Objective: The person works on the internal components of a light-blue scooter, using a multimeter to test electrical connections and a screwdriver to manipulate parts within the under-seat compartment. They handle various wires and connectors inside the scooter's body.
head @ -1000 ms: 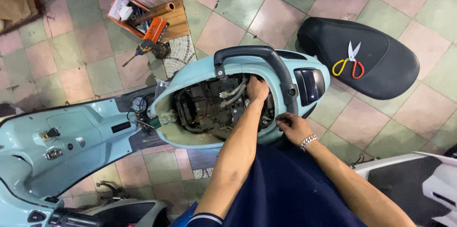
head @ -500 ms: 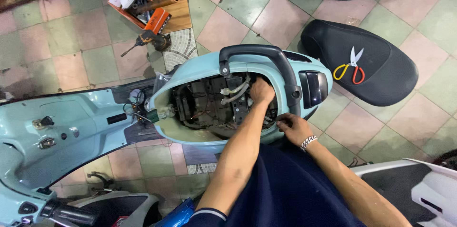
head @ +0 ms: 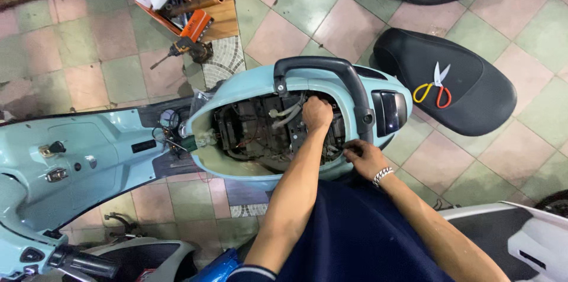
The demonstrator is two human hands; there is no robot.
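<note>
A pale blue scooter [head: 106, 152] with its seat removed stands on a tiled floor [head: 89, 75], its open engine bay [head: 254, 134] just under the black rear grab rail [head: 319, 69]. The left hand [head: 317, 113] reaches into the bay, fingers closed around a hose or wire bundle; the right hand [head: 362, 156] pinches a small part at the bay's rim, which I cannot identify. Keeping the wires steady while the other hand works should help. Since a second ago, both hands have barely moved. The detached black seat [head: 455, 81] carries scissors [head: 435, 86].
</note>
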